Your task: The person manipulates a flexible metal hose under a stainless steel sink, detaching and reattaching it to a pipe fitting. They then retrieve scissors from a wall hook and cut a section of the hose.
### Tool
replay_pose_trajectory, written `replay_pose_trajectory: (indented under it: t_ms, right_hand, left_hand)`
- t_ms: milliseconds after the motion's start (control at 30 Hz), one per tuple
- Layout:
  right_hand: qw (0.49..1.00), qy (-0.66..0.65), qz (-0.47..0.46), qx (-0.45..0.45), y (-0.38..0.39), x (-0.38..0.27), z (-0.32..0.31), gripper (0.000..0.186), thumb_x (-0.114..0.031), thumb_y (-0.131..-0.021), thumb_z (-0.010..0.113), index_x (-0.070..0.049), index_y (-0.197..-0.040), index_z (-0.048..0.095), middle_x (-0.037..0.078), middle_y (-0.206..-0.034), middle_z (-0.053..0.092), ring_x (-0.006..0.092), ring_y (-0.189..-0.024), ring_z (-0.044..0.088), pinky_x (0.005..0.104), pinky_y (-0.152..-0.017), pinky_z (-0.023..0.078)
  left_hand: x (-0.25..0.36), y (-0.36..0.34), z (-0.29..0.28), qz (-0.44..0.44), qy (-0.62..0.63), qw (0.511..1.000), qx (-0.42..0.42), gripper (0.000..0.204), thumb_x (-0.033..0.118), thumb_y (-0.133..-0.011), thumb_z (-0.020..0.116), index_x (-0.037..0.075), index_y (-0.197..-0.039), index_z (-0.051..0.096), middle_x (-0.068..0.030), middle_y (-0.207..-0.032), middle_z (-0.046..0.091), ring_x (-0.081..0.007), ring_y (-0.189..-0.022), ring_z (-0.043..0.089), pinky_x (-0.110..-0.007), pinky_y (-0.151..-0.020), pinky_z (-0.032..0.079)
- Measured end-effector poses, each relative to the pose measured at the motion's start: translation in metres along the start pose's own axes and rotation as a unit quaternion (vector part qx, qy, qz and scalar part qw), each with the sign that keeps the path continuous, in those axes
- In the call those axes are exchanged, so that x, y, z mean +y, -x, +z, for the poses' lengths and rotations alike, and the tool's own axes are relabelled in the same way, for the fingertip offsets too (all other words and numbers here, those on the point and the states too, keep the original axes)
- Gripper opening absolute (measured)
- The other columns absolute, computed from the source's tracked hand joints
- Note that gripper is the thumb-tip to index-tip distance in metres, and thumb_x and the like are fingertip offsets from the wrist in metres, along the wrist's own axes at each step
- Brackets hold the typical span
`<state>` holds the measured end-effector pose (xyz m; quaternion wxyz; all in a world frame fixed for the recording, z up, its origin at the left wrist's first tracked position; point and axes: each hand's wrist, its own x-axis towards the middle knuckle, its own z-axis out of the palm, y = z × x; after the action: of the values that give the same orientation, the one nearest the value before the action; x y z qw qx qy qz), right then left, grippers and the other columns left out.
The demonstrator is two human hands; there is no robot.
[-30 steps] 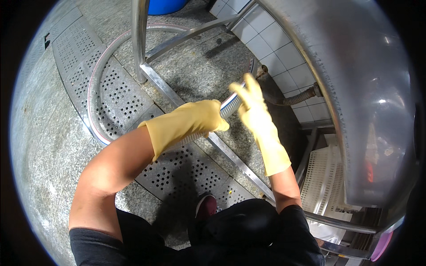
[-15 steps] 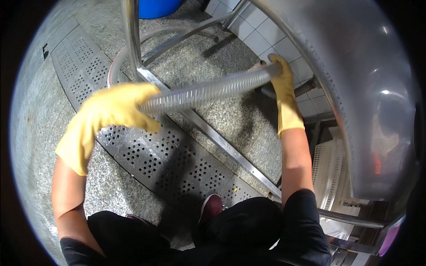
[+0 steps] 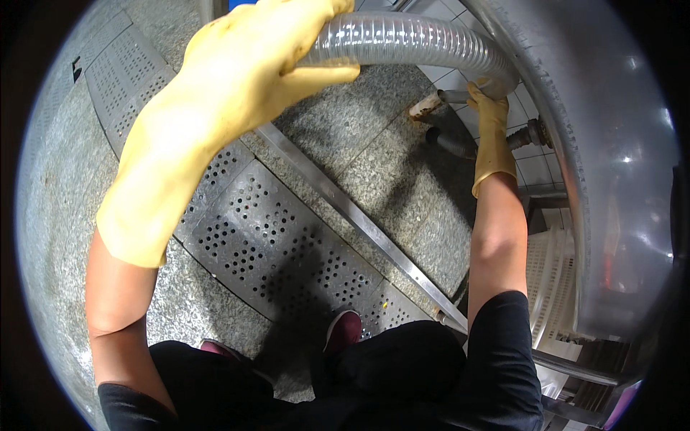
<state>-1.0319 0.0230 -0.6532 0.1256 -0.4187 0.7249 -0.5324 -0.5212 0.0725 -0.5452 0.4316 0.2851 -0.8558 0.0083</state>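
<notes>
- Supporting the clear ribbed hose two-handed looks right for this step, IMO; it's up above the stone floor, arching near the steel vessel.
- L grip wraps the hose, thumb along the underside; should carry most of the wt.
- R grip holds the bent-down part nr. the tiled wall; exact finger contact partly hidden.
- Prob. best: wide bend, no kinks, steer clear of the rusty pipe stub.
</notes>
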Motion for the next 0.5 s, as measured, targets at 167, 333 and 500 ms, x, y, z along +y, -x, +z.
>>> replay_pose_trajectory:
  t_ms: [167, 333, 500]
  right_hand:
    - [0.998, -0.001, 0.024, -0.059, -0.002, 0.003, 0.016, 0.033, -0.003, -0.083, 0.088, -0.004, -0.112, 0.072, 0.004, -0.096, 0.074, 0.0137, -0.085, 0.073, 0.0275, -0.069, 0.061]
    - [0.987, 0.05, 0.068, -0.134, -0.033, -0.011, 0.011, 0.033, -0.006, -0.085, 0.088, -0.006, -0.114, 0.071, 0.004, -0.101, 0.074, 0.0163, -0.091, 0.074, 0.0293, -0.076, 0.063]
    - [0.98, 0.116, 0.052, -0.151, -0.049, -0.01, 0.028, 0.032, -0.014, -0.086, 0.087, -0.008, -0.114, 0.072, 0.002, -0.103, 0.072, 0.0168, -0.084, 0.072, 0.0304, -0.074, 0.06]
  left_hand:
    - [0.002, 0.023, 0.018, -0.051, -0.03, 0.997, -0.041, 0.068, 0.026, -0.085, 0.09, 0.017, -0.146, 0.063, -0.0074, -0.121, 0.075, -0.0242, -0.103, 0.075, -0.038, -0.084, 0.062]
    - [0.011, 0.0, 0.015, -0.137, 0.031, 0.989, -0.054, 0.055, 0.031, -0.09, 0.084, 0.011, -0.137, 0.063, -0.0117, -0.109, 0.075, -0.0303, -0.094, 0.075, -0.04, -0.081, 0.061]
    - [0.016, -0.037, 0.012, -0.155, -0.01, 0.98, -0.122, 0.043, 0.035, -0.095, 0.078, 0.005, -0.122, 0.064, -0.019, -0.106, 0.074, -0.0377, -0.097, 0.074, -0.042, -0.085, 0.06]
